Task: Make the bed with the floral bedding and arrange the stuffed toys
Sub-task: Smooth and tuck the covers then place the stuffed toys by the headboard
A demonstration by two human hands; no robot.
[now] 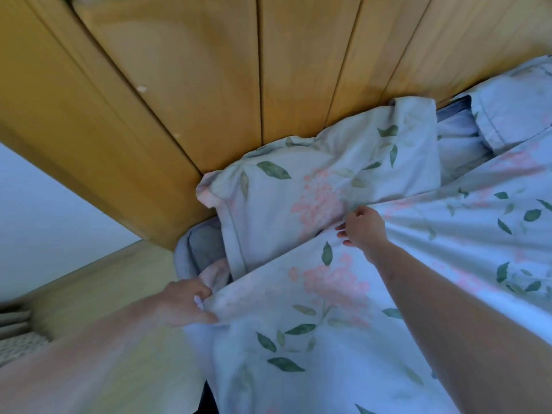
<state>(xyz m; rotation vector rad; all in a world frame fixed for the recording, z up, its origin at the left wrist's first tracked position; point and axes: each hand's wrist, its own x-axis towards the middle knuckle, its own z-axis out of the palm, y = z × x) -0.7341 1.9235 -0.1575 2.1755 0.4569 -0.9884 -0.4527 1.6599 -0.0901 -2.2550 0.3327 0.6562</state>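
We count two hands, two pillows in view and one duvet; no stuffed toys show here. The floral duvet (343,309) is soft, lightly creased cotton, pale blue with pink blossom clusters and green leaves; it fills the frame from six o'clock out to three o'clock, its top hem running as a taut diagonal. Our left hand (186,303), at seven o'clock, has its fingers curled round the corner of that hem, pinching the cloth; our right hand (363,227), just right of centre, grasps the hem further along between thumb and bent fingers, and folds radiate from the grip. The near pillow (322,180), in the same floral print, lies rumpled and puffy at the centre, touching the wooden headboard (209,85); that headboard is smooth honey-coloured planks with dark vertical seams, spreading from nine to one o'clock. A second pillow (513,115), paler with a stitched border, sits at two o'clock.
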